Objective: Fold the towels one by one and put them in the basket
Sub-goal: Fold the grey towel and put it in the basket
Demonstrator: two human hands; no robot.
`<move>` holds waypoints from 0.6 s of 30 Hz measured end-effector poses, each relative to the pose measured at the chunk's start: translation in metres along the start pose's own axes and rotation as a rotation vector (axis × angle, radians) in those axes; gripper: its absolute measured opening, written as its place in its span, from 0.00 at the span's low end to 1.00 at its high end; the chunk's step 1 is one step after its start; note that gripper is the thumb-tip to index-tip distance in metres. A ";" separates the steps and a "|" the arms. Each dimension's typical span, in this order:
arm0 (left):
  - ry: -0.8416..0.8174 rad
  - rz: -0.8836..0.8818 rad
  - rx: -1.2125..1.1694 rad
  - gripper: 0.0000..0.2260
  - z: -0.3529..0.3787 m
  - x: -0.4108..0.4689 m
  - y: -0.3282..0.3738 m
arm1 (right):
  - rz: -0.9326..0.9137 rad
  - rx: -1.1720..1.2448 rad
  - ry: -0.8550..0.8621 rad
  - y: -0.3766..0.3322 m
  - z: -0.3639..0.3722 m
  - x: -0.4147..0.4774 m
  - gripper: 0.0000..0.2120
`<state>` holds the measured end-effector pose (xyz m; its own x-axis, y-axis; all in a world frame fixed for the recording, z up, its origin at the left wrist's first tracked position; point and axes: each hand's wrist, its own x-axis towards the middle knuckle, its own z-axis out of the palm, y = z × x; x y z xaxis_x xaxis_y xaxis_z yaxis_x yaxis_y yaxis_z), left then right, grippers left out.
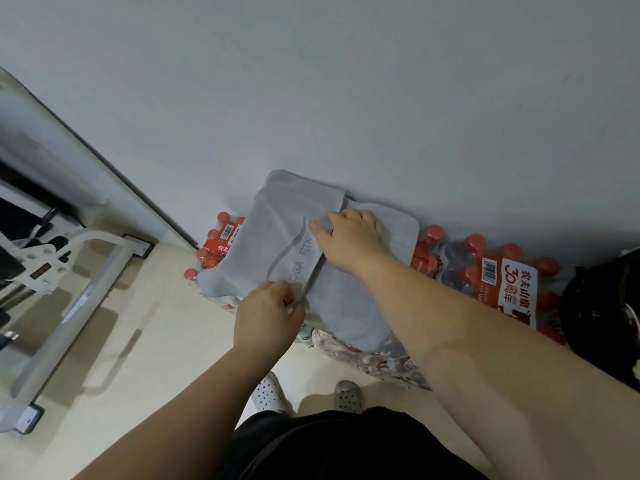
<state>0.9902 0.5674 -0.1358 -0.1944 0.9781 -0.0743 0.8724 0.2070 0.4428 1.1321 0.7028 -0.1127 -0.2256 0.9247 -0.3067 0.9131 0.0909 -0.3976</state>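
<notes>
A grey towel (277, 237) with printed lettering lies spread over packs of red-capped water bottles against the wall. One half is folded over the other, its edge running down the middle. My left hand (268, 315) pinches the near end of that folded edge. My right hand (349, 237) rests on the towel at the far end of the fold, fingers pinching the edge there. No basket is in view.
Shrink-wrapped bottle packs (498, 275) line the wall to the right. A floral cloth (374, 362) hangs beneath the towel. A white metal frame (69, 296) stands on the floor at left. A dark bag (602, 306) sits at far right. My feet (304, 393) are below.
</notes>
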 end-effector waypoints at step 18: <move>-0.180 0.207 -0.125 0.04 -0.028 -0.027 0.071 | 0.113 0.839 0.289 0.064 -0.042 -0.047 0.24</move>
<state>1.0445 0.5551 -0.0779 0.0744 0.9896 -0.1228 0.8212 0.0091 0.5706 1.2154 0.6804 -0.0871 0.0483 0.9791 -0.1975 0.3505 -0.2018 -0.9146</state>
